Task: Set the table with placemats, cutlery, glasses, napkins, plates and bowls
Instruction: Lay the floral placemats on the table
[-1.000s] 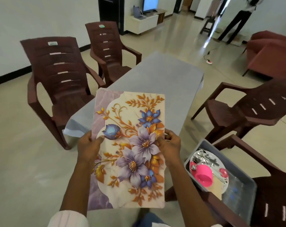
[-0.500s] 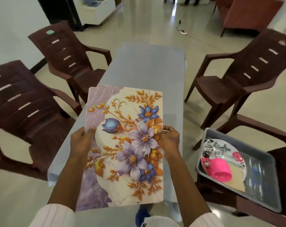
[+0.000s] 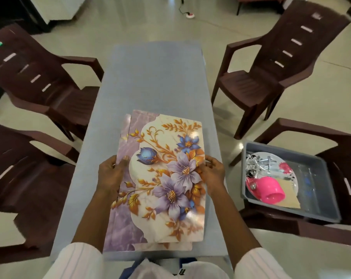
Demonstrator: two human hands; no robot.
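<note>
Nearest are the two white striped sleeves point(image 3: 80, 262) and, past them, both hands on the stack of flat rectangular placemats with purple and blue flowers and gold leaves point(image 3: 164, 178). The left hand point(image 3: 110, 174) grips the left long edge, thumb laid on top, the other fingers hidden below. The right hand point(image 3: 213, 174) holds the right edge with its fingers curled around it.

What has changed: one second ago the stack was held in the air off the near left corner of the table, mostly above the floor. Now it is centred over the near end of the long table with the grey cloth point(image 3: 156, 81). I cannot tell if it already lies on the cloth. The mats are also no more flush: offset edges show at the left and at the near side, so I judge that the person begins to separate one mat to lay the first place.

To the right, on a brown plastic chair point(image 3: 347, 178), the grey plastic tub point(image 3: 291, 211) holds a flowered plate point(image 3: 287, 168), a pink plastic cup point(image 3: 271, 190) and metal cutlery point(image 3: 259, 164); none of these is on the table yet. Farther away, more brown chairs stand on both sides and the far half of the cloth shows bare.
</note>
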